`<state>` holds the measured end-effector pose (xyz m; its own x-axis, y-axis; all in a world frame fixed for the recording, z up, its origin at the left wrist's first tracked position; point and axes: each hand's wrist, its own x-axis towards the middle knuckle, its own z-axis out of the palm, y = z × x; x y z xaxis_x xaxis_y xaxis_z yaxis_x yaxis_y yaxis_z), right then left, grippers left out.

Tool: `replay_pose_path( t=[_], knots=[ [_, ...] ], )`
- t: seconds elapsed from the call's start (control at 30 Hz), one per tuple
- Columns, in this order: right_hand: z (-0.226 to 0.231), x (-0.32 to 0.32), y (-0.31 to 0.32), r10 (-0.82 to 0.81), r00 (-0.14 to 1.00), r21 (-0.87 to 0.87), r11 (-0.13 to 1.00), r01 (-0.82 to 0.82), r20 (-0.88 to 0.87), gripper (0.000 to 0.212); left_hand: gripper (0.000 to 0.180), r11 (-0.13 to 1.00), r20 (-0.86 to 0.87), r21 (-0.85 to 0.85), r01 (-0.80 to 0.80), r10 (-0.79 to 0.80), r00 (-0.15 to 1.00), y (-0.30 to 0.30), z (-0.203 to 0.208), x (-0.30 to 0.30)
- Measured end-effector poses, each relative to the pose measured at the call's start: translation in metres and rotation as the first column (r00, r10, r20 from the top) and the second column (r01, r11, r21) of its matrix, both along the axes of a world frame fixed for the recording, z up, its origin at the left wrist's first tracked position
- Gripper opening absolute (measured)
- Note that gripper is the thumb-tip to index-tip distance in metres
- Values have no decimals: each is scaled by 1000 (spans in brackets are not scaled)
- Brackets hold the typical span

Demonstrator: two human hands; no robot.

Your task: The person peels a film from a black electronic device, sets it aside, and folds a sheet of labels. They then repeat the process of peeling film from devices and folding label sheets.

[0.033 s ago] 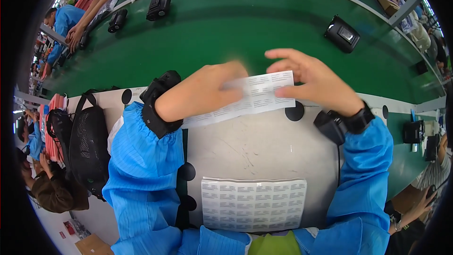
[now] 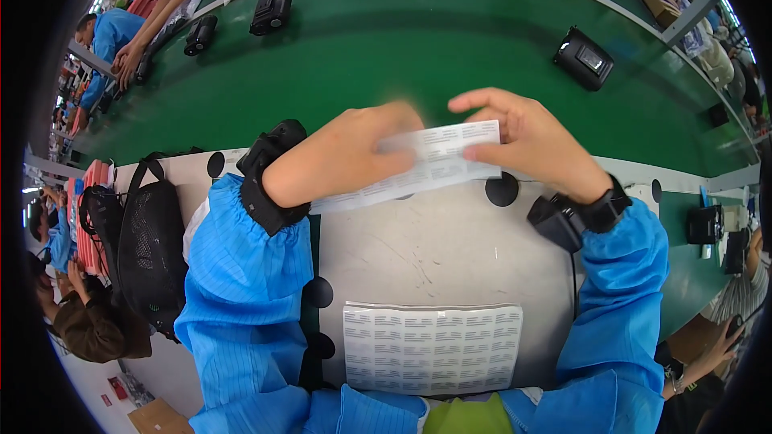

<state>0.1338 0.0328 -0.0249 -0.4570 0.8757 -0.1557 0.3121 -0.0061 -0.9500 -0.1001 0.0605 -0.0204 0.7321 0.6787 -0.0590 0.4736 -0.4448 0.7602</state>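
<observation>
Both hands pinch one label strip (image 2: 418,165), its long axis running between right hand (image 2: 531,141) and blurred left hand (image 2: 354,153), above the table (image 2: 450,257).

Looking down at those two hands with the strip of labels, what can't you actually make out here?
Head view, the only one:
- Left hand: fingertips smeared by motion blur, so its grip on the label strip is unclear.
- Strip's left part: hidden behind that hand.
- Right hand: thumb tucked behind the strip.
- Label sheet on the table: print too small to make out.
- Black devices on the green belt: small and bent near the rim.
</observation>
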Motion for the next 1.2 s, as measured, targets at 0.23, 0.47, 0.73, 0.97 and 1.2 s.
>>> replay_pose_path(
  t=[0.23,0.47,0.73,0.97,1.2],
  knots=[
    [-4,-9,-1,-78,997,-186,980,72,-28,19,21,996,-28,-1,-86,86,996,4,1,6],
    [-9,-14,-4,-198,943,-221,965,139,-268,20,20,989,70,76,-126,121,990,5,2,3],
    [-7,-17,-7,-224,961,-104,972,209,-164,21,20,986,35,23,-165,165,986,3,3,3],
    [-12,-17,-5,-235,966,-5,972,236,-107,23,20,984,96,26,-177,174,980,5,0,2],
    [-10,-13,1,-229,942,13,971,240,-245,16,21,982,88,-10,-189,189,978,8,1,1]
  ],
)
